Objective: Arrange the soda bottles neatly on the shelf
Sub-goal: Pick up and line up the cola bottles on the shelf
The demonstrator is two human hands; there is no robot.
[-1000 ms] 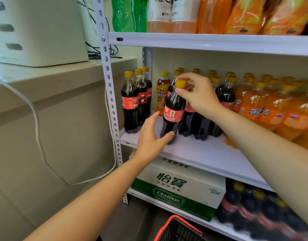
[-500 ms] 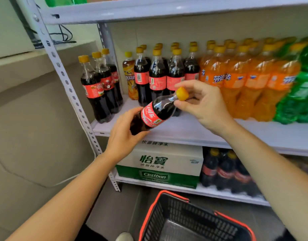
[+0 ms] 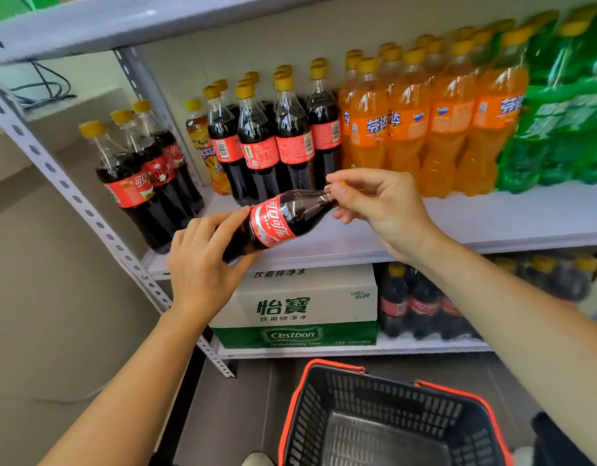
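Note:
A cola bottle [image 3: 279, 220] with a red label lies tilted in the air in front of the middle shelf [image 3: 458, 227], its cap end up to the right. My left hand [image 3: 203, 260] grips its base from below. My right hand [image 3: 378, 206] pinches the yellow cap, which is mostly hidden by the fingers. Behind it several cola bottles [image 3: 277, 142] stand upright in rows. Three more cola bottles [image 3: 142, 183] stand at the shelf's left end.
Orange soda bottles [image 3: 438, 122] and green soda bottles [image 3: 566, 122] fill the shelf's right side. A yellow tea bottle [image 3: 203, 142] stands at the back. A water carton [image 3: 300, 307] and cola bottles [image 3: 421, 307] sit on the lower shelf. A black-and-red basket [image 3: 391, 418] is on the floor.
The bottle went from standing on the shelf to tilted in both hands and pulled off it. Since half a second ago it has turned so the label faces me.

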